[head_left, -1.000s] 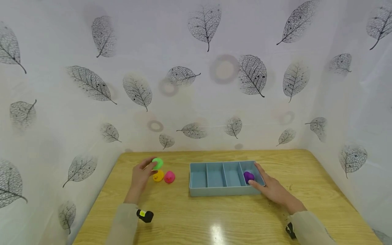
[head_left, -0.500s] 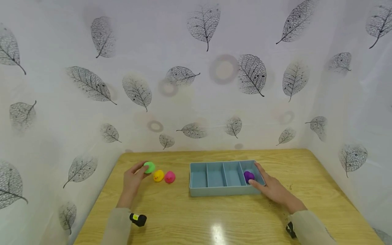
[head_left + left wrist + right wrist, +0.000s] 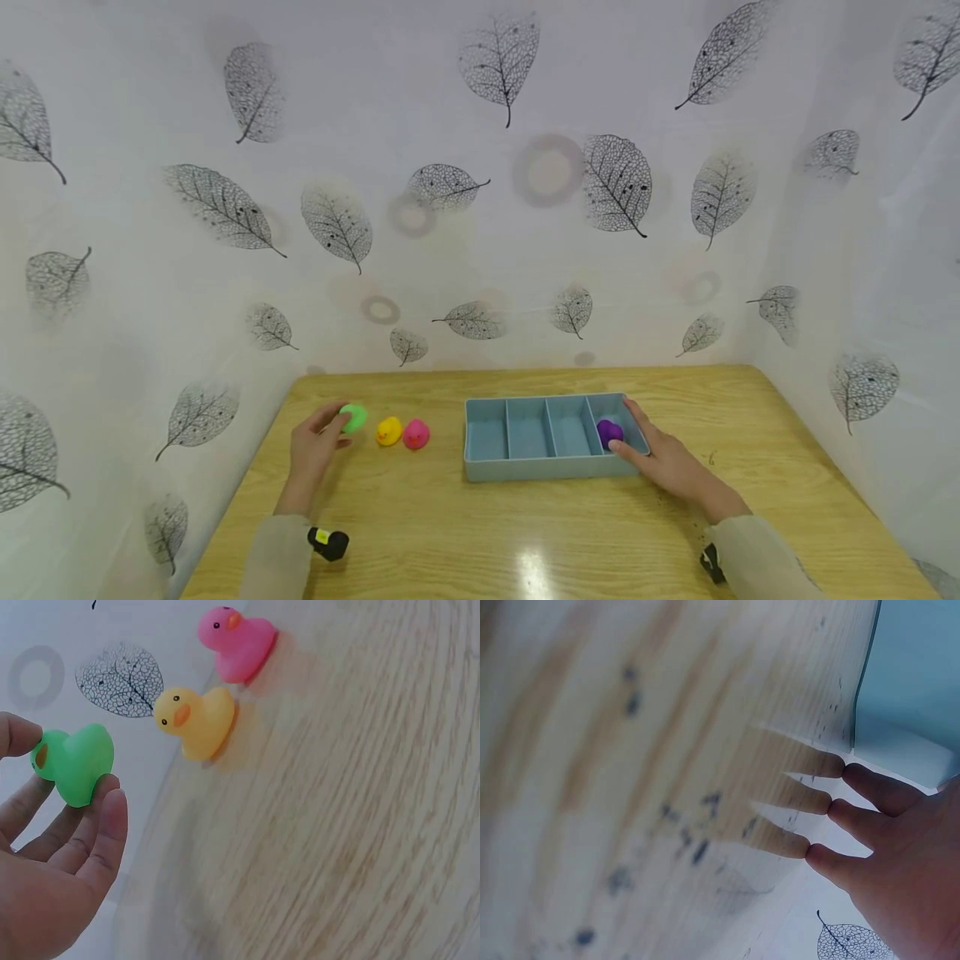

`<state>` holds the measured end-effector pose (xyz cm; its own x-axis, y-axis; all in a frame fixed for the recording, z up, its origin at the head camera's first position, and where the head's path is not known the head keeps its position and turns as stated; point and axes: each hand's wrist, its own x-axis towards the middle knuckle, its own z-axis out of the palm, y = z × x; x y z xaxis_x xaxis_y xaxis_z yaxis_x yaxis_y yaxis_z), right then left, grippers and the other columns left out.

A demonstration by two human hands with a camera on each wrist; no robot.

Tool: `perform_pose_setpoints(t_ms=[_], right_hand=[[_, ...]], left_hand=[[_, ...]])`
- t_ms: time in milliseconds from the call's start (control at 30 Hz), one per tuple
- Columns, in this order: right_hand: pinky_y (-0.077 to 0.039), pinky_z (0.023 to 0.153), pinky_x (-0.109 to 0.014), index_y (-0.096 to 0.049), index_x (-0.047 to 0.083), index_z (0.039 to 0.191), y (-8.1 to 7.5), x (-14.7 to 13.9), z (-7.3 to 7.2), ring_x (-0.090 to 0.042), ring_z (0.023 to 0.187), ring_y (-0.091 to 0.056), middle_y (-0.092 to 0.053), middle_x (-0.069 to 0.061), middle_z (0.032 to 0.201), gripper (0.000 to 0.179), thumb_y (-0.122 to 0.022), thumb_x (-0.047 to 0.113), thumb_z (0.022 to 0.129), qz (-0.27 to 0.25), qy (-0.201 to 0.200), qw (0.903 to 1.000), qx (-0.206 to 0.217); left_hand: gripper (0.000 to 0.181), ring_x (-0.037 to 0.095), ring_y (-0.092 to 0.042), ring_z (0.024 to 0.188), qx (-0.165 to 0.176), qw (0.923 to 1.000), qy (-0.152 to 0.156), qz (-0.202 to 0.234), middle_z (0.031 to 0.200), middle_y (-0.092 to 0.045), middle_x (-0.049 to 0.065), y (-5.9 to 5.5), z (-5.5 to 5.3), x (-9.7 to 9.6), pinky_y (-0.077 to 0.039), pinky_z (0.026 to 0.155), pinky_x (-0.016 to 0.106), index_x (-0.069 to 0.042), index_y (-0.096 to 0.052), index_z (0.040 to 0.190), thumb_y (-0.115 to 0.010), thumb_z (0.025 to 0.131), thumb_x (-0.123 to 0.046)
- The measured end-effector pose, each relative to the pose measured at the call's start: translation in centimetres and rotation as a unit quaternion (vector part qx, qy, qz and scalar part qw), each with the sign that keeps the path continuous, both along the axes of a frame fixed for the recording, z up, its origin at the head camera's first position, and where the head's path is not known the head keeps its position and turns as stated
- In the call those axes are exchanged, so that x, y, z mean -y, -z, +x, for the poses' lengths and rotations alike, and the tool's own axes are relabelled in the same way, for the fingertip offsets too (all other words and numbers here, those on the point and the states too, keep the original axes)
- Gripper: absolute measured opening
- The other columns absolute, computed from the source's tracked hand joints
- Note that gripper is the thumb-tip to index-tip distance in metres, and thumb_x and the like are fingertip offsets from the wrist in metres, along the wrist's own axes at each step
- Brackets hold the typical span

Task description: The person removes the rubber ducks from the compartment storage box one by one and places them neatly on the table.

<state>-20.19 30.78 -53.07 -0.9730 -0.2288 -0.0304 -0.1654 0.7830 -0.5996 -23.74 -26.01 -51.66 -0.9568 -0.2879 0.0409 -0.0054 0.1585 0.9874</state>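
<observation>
My left hand (image 3: pixel 313 446) holds a green rubber duck (image 3: pixel 94 754) between thumb and fingers, raised off the table at the far left. Beside it on the table sit a yellow rubber duck (image 3: pixel 388 431) and a pink rubber duck (image 3: pixel 416 434), close together. A blue-grey divided box (image 3: pixel 540 470) stands right of centre. In its rightmost compartment lies a rounded purple toy (image 3: pixel 610 432), its details unclear. My right hand (image 3: pixel 675 467) holds the box's right end, with the thumb over the wall near the purple toy. In the right wrist view, several fingertips (image 3: pixel 840 810) touch the table outside the box.
The wood-grain table (image 3: pixel 450 542) ends at a pale curtain (image 3: pixel 480 250) printed with leaves, which hangs at the back and both sides. Each wrist wears a small black camera (image 3: pixel 328 544). The box's other compartments show bare floors.
My left hand has moved left and a little nearer with the green duck, away from the yellow and pink ducks. The right hand, box and purple toy have stayed put.
</observation>
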Motion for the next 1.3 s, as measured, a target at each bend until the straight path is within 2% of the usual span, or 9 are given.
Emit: perform_pose_setpoints(t_ms=[200, 333, 433, 533, 667, 933, 1067, 1167, 1300], right_hand=[[-0.036, 0.112, -0.079, 0.001, 0.023, 0.171, -0.1, 0.0, 0.0, -0.064, 0.142, -0.040, -0.029, -0.036, 0.165, 0.088, -0.051, 0.055, 0.107, 0.003, 0.001, 1.0000, 0.001], [-0.036, 0.111, -0.079, 0.000, 0.022, 0.171, 0.0, 0.1, 0.1, -0.064, 0.142, -0.040, -0.029, -0.036, 0.165, 0.088, -0.051, 0.055, 0.107, 0.002, 0.001, 1.0000, 0.004], [-0.036, 0.111, -0.080, 0.000, 0.023, 0.171, 0.0, 0.1, 0.1, -0.065, 0.141, -0.040, -0.029, -0.036, 0.165, 0.088, -0.051, 0.055, 0.107, 0.001, 0.002, 1.0000, 0.006], [-0.036, 0.110, -0.080, 0.001, 0.023, 0.171, 0.1, 0.1, 0.1, -0.065, 0.141, -0.040, -0.030, -0.037, 0.164, 0.088, -0.050, 0.055, 0.107, 0.001, 0.001, 1.0000, 0.006], [-0.036, 0.111, -0.080, 0.001, 0.024, 0.171, 0.3, 0.1, 0.1, -0.065, 0.141, -0.040, -0.030, -0.037, 0.164, 0.087, -0.050, 0.056, 0.108, 0.001, 0.002, 1.0000, 0.004], [-0.035, 0.111, -0.080, 0.001, 0.024, 0.171, 0.4, -0.1, 0.0, -0.065, 0.142, -0.040, -0.029, -0.036, 0.165, 0.087, -0.049, 0.056, 0.108, 0.000, 0.002, 1.0000, 0.001], [-0.035, 0.111, -0.080, 0.001, 0.024, 0.171, 0.4, -0.1, 0.0, -0.064, 0.143, -0.039, -0.028, -0.035, 0.166, 0.088, -0.050, 0.056, 0.108, -0.002, 0.001, 1.0000, 0.001], [-0.035, 0.111, -0.080, 0.001, 0.024, 0.171, 0.4, -0.2, -0.1, -0.064, 0.143, -0.039, -0.029, -0.036, 0.165, 0.087, -0.050, 0.056, 0.108, -0.002, 0.002, 1.0000, 0.003], [-0.035, 0.111, -0.080, 0.001, 0.025, 0.171, 0.4, -0.1, -0.1, -0.064, 0.143, -0.039, -0.029, -0.035, 0.166, 0.087, -0.049, 0.056, 0.108, -0.002, 0.002, 1.0000, 0.004]], left_hand=[[0.041, 0.004, -0.071, 0.077, 0.012, 0.9998, -0.003, -0.014, 0.103, -0.071, -0.017, 0.6, 0.2, 0.4, -0.066, 0.073, 0.030, 0.007, -0.065, 0.136, -0.068, 0.104, -0.018], [0.040, 0.009, -0.072, 0.078, 0.038, 0.9985, -0.004, -0.040, 0.116, -0.073, 0.001, 1.1, 0.3, 0.6, -0.064, 0.071, 0.025, 0.004, -0.066, 0.136, -0.068, 0.104, -0.021], [0.039, 0.006, -0.069, 0.080, 0.054, 0.9969, -0.002, -0.057, 0.127, -0.071, 0.014, 1.5, 0.2, 0.6, -0.062, 0.071, 0.022, 0.002, -0.067, 0.136, -0.067, 0.104, -0.020], [0.039, 0.002, -0.065, 0.082, 0.056, 0.9961, 0.003, -0.068, 0.135, -0.067, 0.022, 1.7, 0.3, 0.5, -0.060, 0.070, 0.019, 0.003, -0.066, 0.136, -0.066, 0.104, -0.019], [0.038, -0.002, -0.063, 0.086, 0.054, 0.9941, 0.015, -0.092, 0.140, -0.065, 0.024, 1.9, 0.2, 0.4, -0.057, 0.070, 0.017, 0.003, -0.066, 0.138, -0.064, 0.105, -0.018], [0.039, 0.000, -0.061, 0.095, 0.058, 0.9883, 0.040, -0.135, 0.145, -0.063, 0.024, 2.0, 0.2, 0.2, -0.055, 0.074, 0.013, 0.002, -0.064, 0.140, -0.063, 0.106, -0.017], [0.040, 0.011, -0.062, 0.109, 0.063, 0.9843, 0.049, -0.157, 0.146, -0.063, 0.022, 2.2, 0.2, 0.2, -0.051, 0.083, 0.012, 0.001, -0.063, 0.142, -0.062, 0.107, -0.018], [0.041, 0.026, -0.061, 0.124, 0.066, 0.9828, 0.053, -0.164, 0.148, -0.062, 0.021, 2.3, 0.2, 0.1, -0.050, 0.097, 0.021, 0.000, -0.063, 0.143, -0.062, 0.107, -0.020], [0.042, 0.036, -0.056, 0.138, 0.061, 0.9817, 0.062, -0.169, 0.150, -0.060, 0.024, 2.5, 0.1, 0.1, -0.047, 0.114, 0.043, 0.001, -0.062, 0.144, -0.062, 0.107, -0.020]])
